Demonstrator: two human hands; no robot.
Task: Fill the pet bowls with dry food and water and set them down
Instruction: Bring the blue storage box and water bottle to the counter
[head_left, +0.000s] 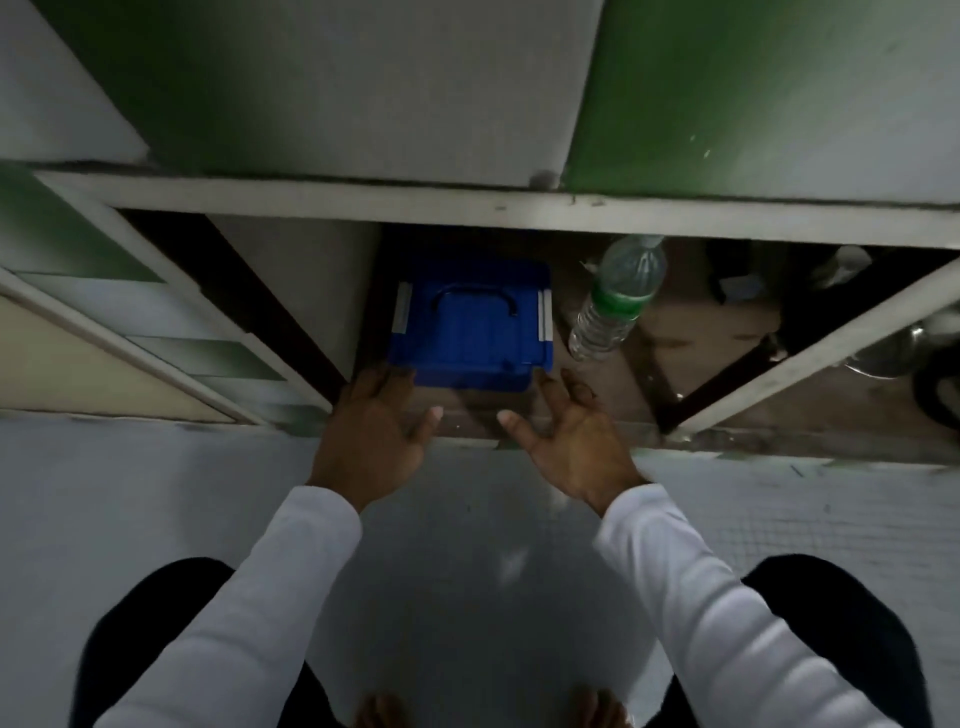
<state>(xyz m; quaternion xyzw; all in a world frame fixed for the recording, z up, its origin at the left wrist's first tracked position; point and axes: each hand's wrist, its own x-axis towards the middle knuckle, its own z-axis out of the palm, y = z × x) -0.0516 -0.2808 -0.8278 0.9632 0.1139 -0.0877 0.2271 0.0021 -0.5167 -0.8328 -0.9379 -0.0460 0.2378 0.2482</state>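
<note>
step: fetching supplies, by my read. No bowl filled, none set down in view.
blue container (470, 332): centre of frame, on the floor of an open low cabinet (467, 208), lid on, handle folded flat, white clips on both sides. Probably the dry food, contents not visible.
left hand (371, 434): lower-left corner of the container, fingers extended and spread, tips at or touching its near edge. Contact not certain. Holds nothing.
right hand (569, 439): lower-right corner of the container, fingers splayed wide, palm turned inward. Near the box, not gripping it.
water bottle (618, 296): just right of the container, clear plastic with green label, standing in the same cabinet.
metal bowl (883, 353): far right edge of frame, behind the open door (810, 343), partly hidden. Likely a pet bowl.
posture: crouched, knees at lower left and lower right, white sleeves.
next move: close both hands on the container's sides and slide it out toward the bottom of the frame. Needs an even pull and clearance from the bottle on the right, which would tip easily.
risk: dim, blurred view.
</note>
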